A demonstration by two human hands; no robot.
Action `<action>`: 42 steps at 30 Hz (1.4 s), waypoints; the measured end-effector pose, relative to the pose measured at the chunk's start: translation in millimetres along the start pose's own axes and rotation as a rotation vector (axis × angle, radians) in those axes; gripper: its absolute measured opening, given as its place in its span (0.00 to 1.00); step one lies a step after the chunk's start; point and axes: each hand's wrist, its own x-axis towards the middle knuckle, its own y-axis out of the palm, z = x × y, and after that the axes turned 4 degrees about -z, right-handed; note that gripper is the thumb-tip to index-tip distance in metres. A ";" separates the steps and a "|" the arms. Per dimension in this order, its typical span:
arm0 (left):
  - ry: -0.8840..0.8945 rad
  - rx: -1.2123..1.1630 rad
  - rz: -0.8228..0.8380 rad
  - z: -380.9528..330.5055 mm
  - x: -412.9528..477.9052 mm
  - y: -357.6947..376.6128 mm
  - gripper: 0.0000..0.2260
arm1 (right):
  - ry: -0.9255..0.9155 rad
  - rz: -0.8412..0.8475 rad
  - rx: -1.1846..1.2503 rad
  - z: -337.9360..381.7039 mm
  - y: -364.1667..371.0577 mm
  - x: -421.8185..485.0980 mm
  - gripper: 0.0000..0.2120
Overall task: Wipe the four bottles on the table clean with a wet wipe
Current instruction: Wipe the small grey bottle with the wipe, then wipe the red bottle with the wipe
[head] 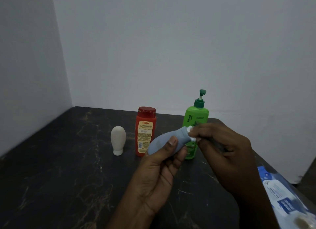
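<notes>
Head view, dark marbled table [51, 177] fills the lower frame, pushed into a wall corner. Blue-white wipe pack [282, 199] at 4 o'clock, right by the table edge; whether it overhangs can't be told. Green pump bottle [196, 117] upright at 1 o'clock, partly hidden behind the hands. Red bottle [145, 131] upright at 12. Left hand [157, 174] wraps the grey bottle [164, 141], thumb across its body, holding it tilted in the air above mid-table, narrow end toward 2 o'clock. Right hand [227, 150] meets it there, fingers pinching a small wad of wet wipe [192, 133] against that narrow end. Cream bottle [118, 138] stands cap-down at 11, apart from the rest.

Risks, judged: a damp, smooth bottle may slip from a one-hand grip if the rubbing gets hard. The green pump bottle looks close behind the wiping hand, so a wide stroke could tip it. The wipe is bunched small, so the bottle's body may get missed.
</notes>
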 end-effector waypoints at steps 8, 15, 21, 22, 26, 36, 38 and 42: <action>0.017 0.024 -0.021 -1.6 2.1 -2.8 0.22 | 0.032 -0.025 -0.038 -1.3 8.0 -0.6 0.13; 0.618 0.760 -0.195 -15.4 4.1 -11.6 0.21 | 0.199 -0.122 0.146 3.1 -13.2 1.5 0.07; 0.688 1.571 -0.125 -29.5 35.3 -20.7 0.20 | 0.280 -0.451 0.104 -12.7 -32.9 4.6 0.05; 0.653 1.614 -0.097 -27.8 44.3 -23.8 0.21 | 0.285 -0.463 0.099 -15.1 -35.7 3.9 0.05; 0.553 1.761 -0.035 -17.7 82.2 -33.5 0.22 | 0.267 -0.499 0.003 -11.4 -45.5 4.6 0.06; 0.445 1.782 -0.114 1.2 126.9 -66.0 0.24 | 0.235 -0.493 -0.104 -14.6 -52.8 3.4 0.06; 0.453 1.774 -0.123 2.7 126.2 -67.9 0.24 | 0.235 -0.485 -0.099 -14.1 -52.4 3.6 0.06; 0.483 1.740 -0.127 5.3 124.7 -69.9 0.24 | 0.226 -0.450 -0.098 -13.1 -50.5 2.9 0.07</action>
